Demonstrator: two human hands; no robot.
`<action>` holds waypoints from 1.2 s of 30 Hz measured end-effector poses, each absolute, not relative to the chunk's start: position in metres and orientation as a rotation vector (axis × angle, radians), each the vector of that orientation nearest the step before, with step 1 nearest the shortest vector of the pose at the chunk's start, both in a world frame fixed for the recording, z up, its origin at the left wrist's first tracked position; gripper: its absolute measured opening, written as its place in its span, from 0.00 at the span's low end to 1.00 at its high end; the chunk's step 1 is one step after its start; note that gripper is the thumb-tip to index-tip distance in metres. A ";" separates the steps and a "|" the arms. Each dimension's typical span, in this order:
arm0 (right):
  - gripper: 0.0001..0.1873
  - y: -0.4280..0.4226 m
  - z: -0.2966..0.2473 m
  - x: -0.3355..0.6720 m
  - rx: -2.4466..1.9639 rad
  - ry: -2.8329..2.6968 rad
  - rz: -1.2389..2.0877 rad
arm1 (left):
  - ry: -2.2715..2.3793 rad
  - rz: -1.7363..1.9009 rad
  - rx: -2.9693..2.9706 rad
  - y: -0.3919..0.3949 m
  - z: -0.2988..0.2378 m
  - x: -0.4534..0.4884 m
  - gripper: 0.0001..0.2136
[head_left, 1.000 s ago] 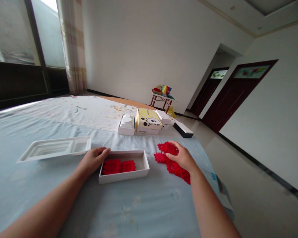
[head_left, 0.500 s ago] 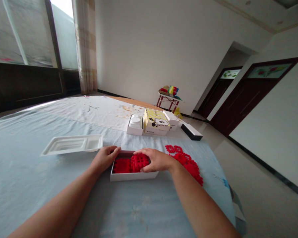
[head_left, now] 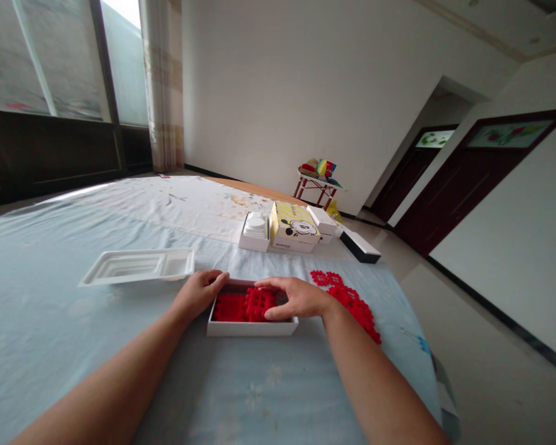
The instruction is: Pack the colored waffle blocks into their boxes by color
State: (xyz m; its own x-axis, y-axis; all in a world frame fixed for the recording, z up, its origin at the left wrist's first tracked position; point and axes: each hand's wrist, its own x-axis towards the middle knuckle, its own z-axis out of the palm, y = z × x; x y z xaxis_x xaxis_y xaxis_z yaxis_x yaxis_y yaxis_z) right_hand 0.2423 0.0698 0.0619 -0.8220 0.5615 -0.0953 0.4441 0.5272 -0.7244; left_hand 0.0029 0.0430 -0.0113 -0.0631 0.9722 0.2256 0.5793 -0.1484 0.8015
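In front of me a white box (head_left: 252,329) lies lengthwise on the cloth, with red plastic lattice pieces (head_left: 230,308) inside its left part. My left hand (head_left: 202,290) rests on the box's back left corner, its fingers closed over the edge. Over the right part of the box, my right hand (head_left: 299,299) has its thumb and fingers around a stack of red lattice pieces (head_left: 257,305). Part of that stack is covered by the hand. More red lattice pieces (head_left: 359,312) lie in a pile to the right, partly behind my right forearm.
A white plastic tray (head_left: 136,267) lies at left. Farther back stand a white box with white contents (head_left: 254,232), a yellow cartoon box (head_left: 294,227), a white box (head_left: 323,221) and a black-and-white box (head_left: 360,247). The round table's edge curves down the right.
The stack in my right hand sits slightly lower and flatter in the box. My left hand stays on the corner. The whole view has shifted a little.
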 end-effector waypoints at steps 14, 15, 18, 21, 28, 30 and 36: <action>0.34 0.071 0.062 0.244 -0.850 -2.573 1.165 | 1.652 1.096 1.766 0.046 -0.014 0.003 0.20; 0.35 0.072 0.063 0.246 -0.855 -2.559 1.164 | 1.649 1.095 1.769 0.045 -0.014 0.003 0.20; 0.36 0.075 0.067 0.250 -0.892 -2.568 1.105 | 1.644 1.096 1.775 0.045 -0.014 0.003 0.20; 0.34 0.075 0.069 0.251 -0.896 -2.631 1.064 | 1.641 1.100 1.777 0.046 -0.015 0.002 0.19; 0.32 0.066 0.066 0.247 -0.919 -2.694 0.964 | 1.635 1.120 1.776 0.046 -0.015 0.002 0.19; 0.32 0.065 0.066 0.247 -0.902 -2.691 0.954 | 1.634 1.126 1.771 0.046 -0.015 0.002 0.19; 0.31 0.065 0.073 0.235 -0.824 -2.587 0.934 | 1.615 1.146 1.744 0.045 -0.014 0.004 0.19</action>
